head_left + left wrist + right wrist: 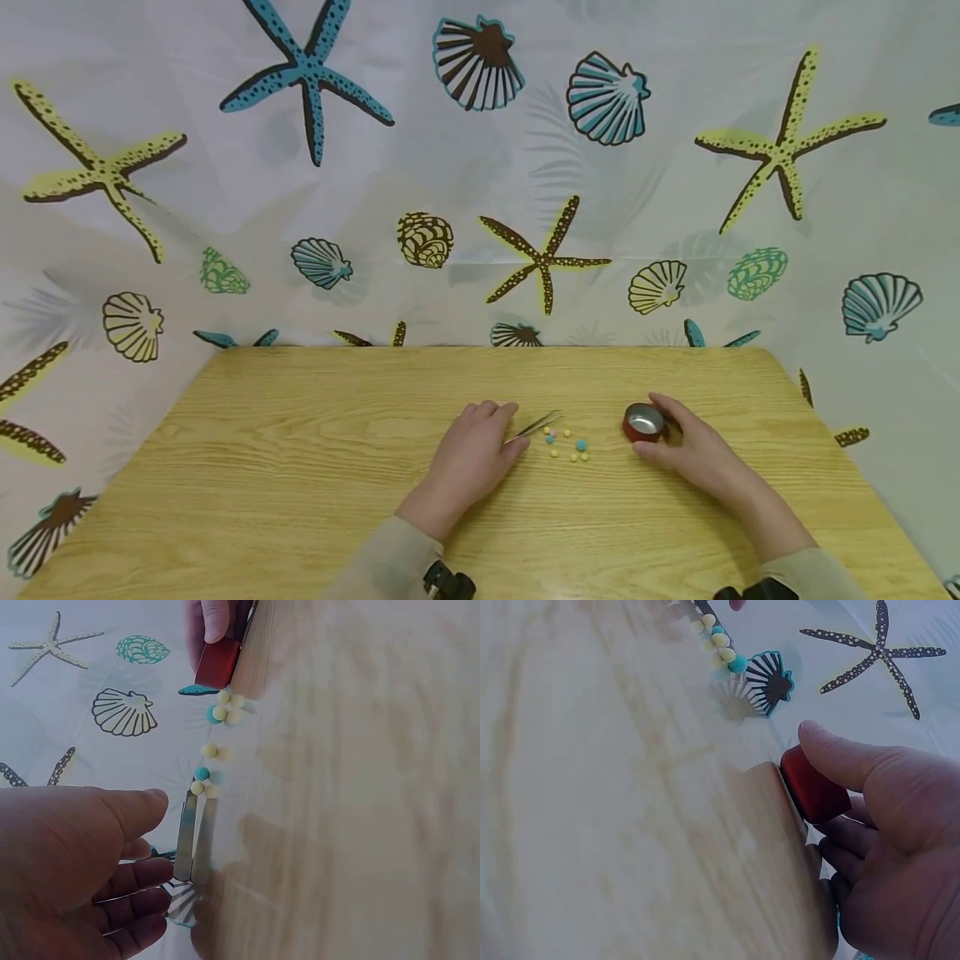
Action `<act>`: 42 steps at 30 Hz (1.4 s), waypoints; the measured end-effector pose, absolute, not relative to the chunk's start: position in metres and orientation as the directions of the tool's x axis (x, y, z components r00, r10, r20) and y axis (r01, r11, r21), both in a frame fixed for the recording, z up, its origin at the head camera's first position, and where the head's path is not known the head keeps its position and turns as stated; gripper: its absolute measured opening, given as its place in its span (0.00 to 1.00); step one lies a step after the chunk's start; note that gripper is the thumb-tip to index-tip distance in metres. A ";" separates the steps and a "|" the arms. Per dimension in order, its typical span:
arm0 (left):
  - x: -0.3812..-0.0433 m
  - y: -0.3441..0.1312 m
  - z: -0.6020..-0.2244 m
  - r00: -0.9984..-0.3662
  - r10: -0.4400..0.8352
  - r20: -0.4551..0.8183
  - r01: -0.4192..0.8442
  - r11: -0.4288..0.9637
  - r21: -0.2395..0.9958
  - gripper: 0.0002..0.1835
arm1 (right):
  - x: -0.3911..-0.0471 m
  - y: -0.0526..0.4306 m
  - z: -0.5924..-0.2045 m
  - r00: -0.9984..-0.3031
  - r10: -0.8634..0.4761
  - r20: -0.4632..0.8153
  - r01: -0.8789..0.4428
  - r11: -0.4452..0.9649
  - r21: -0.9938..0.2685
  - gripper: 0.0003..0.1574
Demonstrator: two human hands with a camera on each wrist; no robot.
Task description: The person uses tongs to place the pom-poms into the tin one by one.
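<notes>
My left hand (468,454) rests on the table beside a pair of metal tweezers (537,424). In the left wrist view a small gap separates the loosely bent fingers (139,900) from the tweezers (184,840), which lie on the wood. Just past their tips are several small balls: yellow ones (554,454), blue ones (581,446) and a pinkish one (553,433). To the right of them stands a small round red tin (642,425) with a silvery inside. My right hand (701,454) holds this tin between thumb and fingers. No contents show in it.
A wood-grain table (300,467) reaches back to a pale cloth (360,167) printed with starfish and shells. The cloth also rises along the left and right sides. Dark straps (450,581) sit on both wrists over light sleeves.
</notes>
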State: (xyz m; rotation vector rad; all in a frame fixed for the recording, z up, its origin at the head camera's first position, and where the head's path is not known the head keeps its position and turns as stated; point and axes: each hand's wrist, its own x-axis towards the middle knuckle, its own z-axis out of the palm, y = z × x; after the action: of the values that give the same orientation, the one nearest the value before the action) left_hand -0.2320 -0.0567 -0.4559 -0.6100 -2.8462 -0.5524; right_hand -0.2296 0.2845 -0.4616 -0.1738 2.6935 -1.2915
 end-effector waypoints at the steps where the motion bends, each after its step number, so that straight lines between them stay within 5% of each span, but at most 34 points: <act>1: -0.232 -0.056 -0.456 -0.900 0.358 0.246 0.425 0.847 0.320 0.28 | -0.230 0.284 -0.462 -0.983 -0.163 -0.087 -0.033 0.617 -0.786 0.64; 42: -0.242 -0.046 -0.461 -0.904 0.349 0.244 0.415 0.853 0.315 0.16 | -0.231 0.268 -0.464 -0.987 -0.154 -0.043 -0.052 0.561 -0.826 0.44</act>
State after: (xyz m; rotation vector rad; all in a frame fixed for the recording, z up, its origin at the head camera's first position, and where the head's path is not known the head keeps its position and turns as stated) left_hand -0.2418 -0.0457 -0.4609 -0.5930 -2.8510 -0.5445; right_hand -0.2309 0.2681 -0.4641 -0.1774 2.6770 -1.4107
